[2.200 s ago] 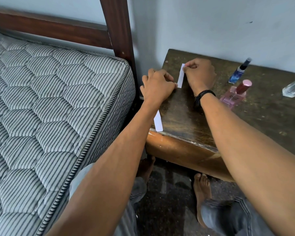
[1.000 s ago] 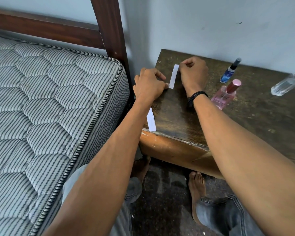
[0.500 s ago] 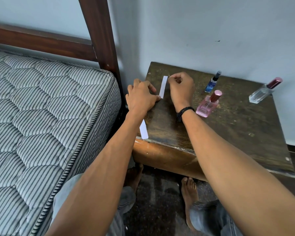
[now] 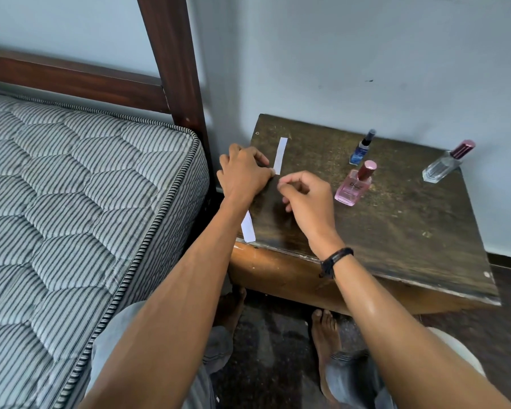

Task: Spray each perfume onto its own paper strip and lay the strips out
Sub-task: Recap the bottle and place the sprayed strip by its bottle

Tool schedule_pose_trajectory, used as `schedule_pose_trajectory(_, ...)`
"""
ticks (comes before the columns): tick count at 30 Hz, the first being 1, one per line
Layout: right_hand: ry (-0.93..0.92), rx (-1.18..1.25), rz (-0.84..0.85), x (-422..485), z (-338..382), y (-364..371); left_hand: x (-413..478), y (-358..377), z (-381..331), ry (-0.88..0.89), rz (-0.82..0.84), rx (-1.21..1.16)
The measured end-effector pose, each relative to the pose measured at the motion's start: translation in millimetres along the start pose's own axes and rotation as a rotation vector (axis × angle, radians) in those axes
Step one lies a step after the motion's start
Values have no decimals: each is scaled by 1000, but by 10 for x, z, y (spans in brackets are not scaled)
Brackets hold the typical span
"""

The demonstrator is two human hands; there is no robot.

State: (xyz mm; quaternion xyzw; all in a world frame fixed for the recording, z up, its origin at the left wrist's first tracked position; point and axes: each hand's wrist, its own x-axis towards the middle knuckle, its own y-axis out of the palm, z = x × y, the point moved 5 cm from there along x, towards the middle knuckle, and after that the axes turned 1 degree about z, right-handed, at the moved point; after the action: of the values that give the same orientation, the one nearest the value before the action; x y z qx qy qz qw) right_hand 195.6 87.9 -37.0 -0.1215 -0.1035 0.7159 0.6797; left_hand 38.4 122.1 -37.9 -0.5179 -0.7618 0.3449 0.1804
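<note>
Laying-out time at the bedside bench (image 4: 396, 231): we had one paper strip (image 4: 280, 154) lying flat near the far-left corner, and a second strip (image 4: 247, 228) at the near-left corner, its end partly hidden under our forearm. Our left hand (image 4: 244, 175) rested on the bench by the left edge, its bent fingers (image 4: 261, 159) appearing to pinch the near end of the far strip against the wood. Our right hand (image 4: 307, 199) hovered just above the bench between that strip and the pink bottle (image 4: 353, 188), wrist raised, fingers loosely curled and holding nothing. The small blue bottle (image 4: 360, 150) stood just behind the pink one toward the far edge, and the clear bottle (image 4: 441, 168) sat tilted near the far-right corner, well apart from the strips. We judged the strips were being set in place, with spraying or a third strip possibly to come; the next move called for the free right hand to reach to a bottle without brushing the light paper askew.
</note>
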Motion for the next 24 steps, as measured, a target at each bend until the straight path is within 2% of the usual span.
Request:
schedule_pose_trajectory(3,77,-90,105,-153,7,-147,14,3,11,-13,16,-25)
schedule_pose_trajectory(8,201,-314,392,-223,-25,-452,46,-21,24,-17,31,-57)
schedule_pose_trajectory(16,356,-551,547,-105,-80,-1071,145,-34,101,-69,80,-317)
schedule_pose_trajectory(19,428,-570,496,-69,-156,-1283,139,-68,100,-65,67,-342)
schedule_pose_trajectory(24,431,-443,178,95,-245,-1529,96,-129,-56,64,44,-289)
